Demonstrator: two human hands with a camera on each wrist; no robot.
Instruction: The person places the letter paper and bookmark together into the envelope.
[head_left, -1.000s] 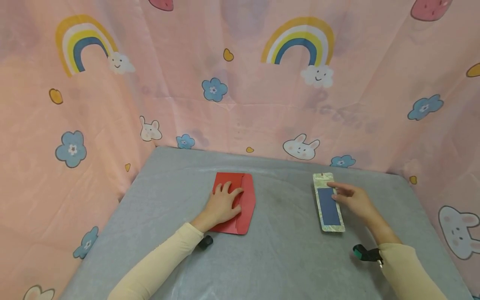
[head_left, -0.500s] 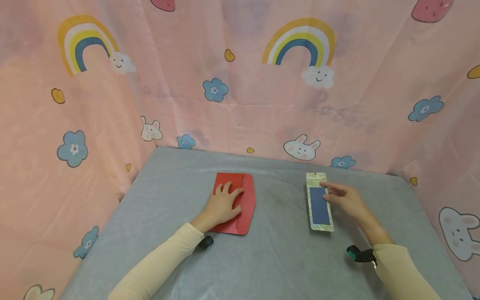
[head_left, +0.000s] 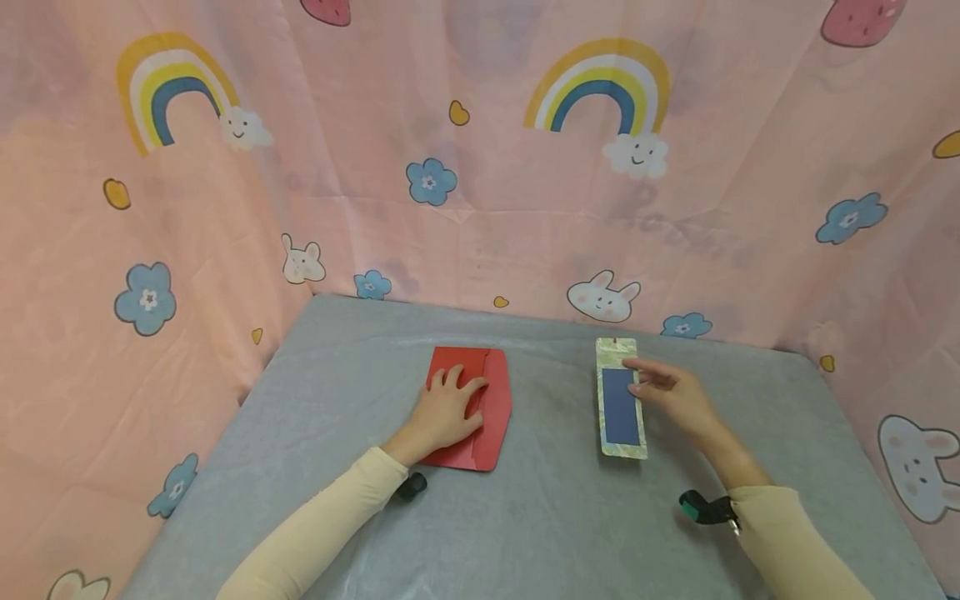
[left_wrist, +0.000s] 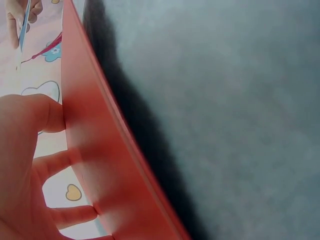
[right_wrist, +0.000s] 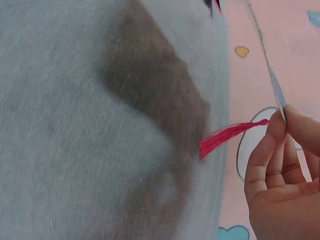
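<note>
While left hand rests spread on red envelope, right hand pinches tasselled card; gray cloth beneath, printed curtain behind

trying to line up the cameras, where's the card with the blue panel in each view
Head: the card is right of centre, blue panel showing.
Left wrist: top left corner, a thin sliver seen nearly edge-on.
Right wrist: upper right, nearly edge-on.
Shared landmark: the right hand, pinching the card in all three views.
</note>
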